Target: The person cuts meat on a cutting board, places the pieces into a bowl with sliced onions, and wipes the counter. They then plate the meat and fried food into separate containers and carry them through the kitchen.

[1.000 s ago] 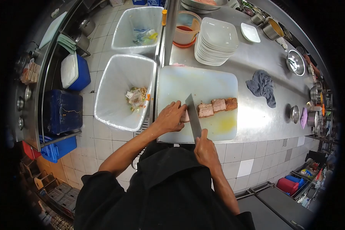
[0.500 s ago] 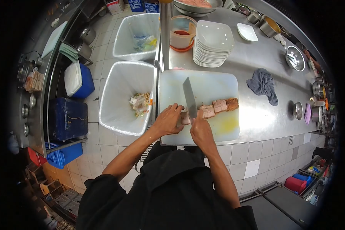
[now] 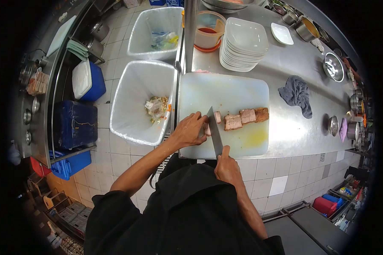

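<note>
Since half a second ago, right hand [image 3: 228, 168] gripping broad steel cleaver [image 3: 214, 128] is drawing back toward white plastic cutting board's [image 3: 225, 91] near edge. Left hand [image 3: 190, 129], fingers curled, is pinning browned pork strip [image 3: 238, 120] mid-board; knuckles should be guiding the blade, fingertips tucked.

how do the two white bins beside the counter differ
The nearer bin sits beside the cutting board and holds a pile of food scraps at its bottom. The farther bin sits further up, by the stack of plates, and holds crumpled plastic wrappers with blue and yellow on them. Both are white, square, open-topped and stand on the tiled floor.
</note>
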A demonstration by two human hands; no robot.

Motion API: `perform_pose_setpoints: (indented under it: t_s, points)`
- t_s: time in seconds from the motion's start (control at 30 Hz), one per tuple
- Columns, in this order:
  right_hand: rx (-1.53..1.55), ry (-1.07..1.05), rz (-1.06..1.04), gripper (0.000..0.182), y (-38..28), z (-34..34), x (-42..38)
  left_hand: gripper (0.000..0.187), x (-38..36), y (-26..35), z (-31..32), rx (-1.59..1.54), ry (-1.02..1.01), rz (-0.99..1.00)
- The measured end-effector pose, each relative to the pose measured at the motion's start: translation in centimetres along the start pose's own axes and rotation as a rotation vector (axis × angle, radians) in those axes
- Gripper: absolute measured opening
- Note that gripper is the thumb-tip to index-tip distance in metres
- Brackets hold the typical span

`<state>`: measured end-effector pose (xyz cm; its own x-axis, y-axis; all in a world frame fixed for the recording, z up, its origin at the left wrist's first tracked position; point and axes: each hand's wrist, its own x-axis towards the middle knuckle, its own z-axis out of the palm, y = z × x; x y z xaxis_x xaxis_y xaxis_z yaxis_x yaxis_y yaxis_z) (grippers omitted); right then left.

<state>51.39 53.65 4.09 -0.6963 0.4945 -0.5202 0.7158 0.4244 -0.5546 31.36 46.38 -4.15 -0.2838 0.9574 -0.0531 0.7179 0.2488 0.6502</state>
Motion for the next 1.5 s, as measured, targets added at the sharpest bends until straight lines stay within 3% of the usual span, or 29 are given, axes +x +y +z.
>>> perform_pose_setpoints:
  t_s: [0.07, 0.17, 0.3, 0.43, 0.57, 0.63, 0.73, 0.9, 1.0, 1.1, 1.17, 1.23, 1.3, 1.4, 1.47, 1.5]
  points:
    - [0.051, 0.109, -0.134, 0.030, 0.7, 1.4, 1.7, 0.052, 0.0, -0.2, 0.4, -0.013, 0.016, -0.009]
    - [0.062, 0.211, -0.172, 0.028, 1.5, 4.6, 6.9, 0.052, 0.0, 0.2, 0.1, -0.020, 0.006, -0.042]
    - [0.126, 0.295, -0.162, 0.029, 0.3, 2.7, 8.9, 0.053, -0.3, 0.2, -0.1, -0.037, 0.036, -0.058]
    - [0.106, 0.362, -0.410, 0.029, -0.2, -1.7, 8.5, 0.055, -2.8, 0.2, -1.0, -0.141, 0.084, -0.152]
    - [0.187, -0.040, -0.364, 0.034, -3.7, -6.5, 7.5, 0.054, -6.7, -2.1, -1.6, -0.180, 0.260, -0.348]
    - [0.344, -0.257, -0.163, 0.039, -6.5, -7.2, 7.5, 0.051, -9.3, -3.9, -1.8, -0.144, 0.340, -0.391]
    - [0.382, -0.266, -0.118, 0.043, -7.6, -3.0, 9.8, 0.045, -12.5, -5.6, -2.8, -0.150, 0.539, -0.626]
    - [0.505, -0.289, -0.126, 0.044, -9.9, 0.5, 10.8, 0.046, -15.5, -6.9, -3.6, -0.109, 0.701, -0.699]
    - [0.601, -0.316, -0.036, 0.064, -10.5, 2.9, 12.7, 0.043, -16.1, -6.5, -4.4, -0.131, 0.751, -0.764]
    - [0.736, -0.341, 0.011, 0.071, -11.3, 4.7, 15.8, 0.040, -15.7, -5.8, -4.8, -0.145, 0.815, -0.769]
    - [0.837, -0.238, 0.045, 0.071, -11.6, 6.5, 17.5, 0.036, -14.8, -4.5, -4.8, -0.142, 0.815, -0.743]
    - [0.795, -0.216, 0.015, 0.065, -10.5, 6.5, 18.8, 0.033, -14.2, -2.9, -4.7, -0.180, 0.754, -0.750]
    - [0.736, -0.218, -0.189, 0.038, -9.0, 5.8, 19.3, 0.033, -13.8, -2.4, -3.5, -0.168, 0.754, -0.673]
    - [0.848, -0.299, -0.286, 0.035, -6.2, 1.1, 17.9, 0.032, -11.5, -0.1, -2.3, -0.289, 0.663, -0.546]
    - [0.365, -0.237, -0.432, 0.038, -4.2, -3.5, 17.4, 0.039, -9.6, 0.6, -1.2, -0.232, 0.557, -0.295]
    - [0.364, -0.239, -0.432, 0.038, -2.7, -5.0, 17.4, 0.039, -8.4, 1.1, -1.1, -0.232, 0.557, -0.297]
